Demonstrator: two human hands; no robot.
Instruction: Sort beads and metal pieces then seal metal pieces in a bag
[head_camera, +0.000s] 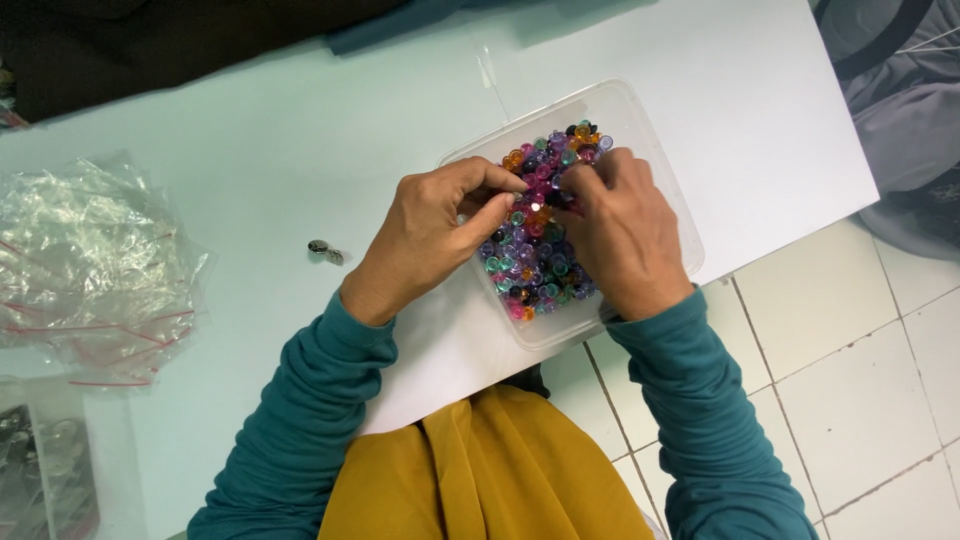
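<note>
A clear plastic box (655, 150) sits near the right edge of the white table (300, 130). It is filled with several small translucent beads (535, 265) in purple, pink, teal, orange and black. My left hand (425, 235) reaches into the box from the left, thumb and forefinger pinched at the beads in the middle. My right hand (620, 235) lies over the box from the right, its fingertips meeting the left hand's over the same spot. What sits between the fingertips is hidden. Both arms wear teal sleeves.
A heap of clear plastic bags with red seal strips (90, 270) lies at the left. A small metal piece (327, 250) rests on the table beside my left hand. Another clear container (45, 460) shows at the bottom left. White tiled floor (860, 380) lies right of the table.
</note>
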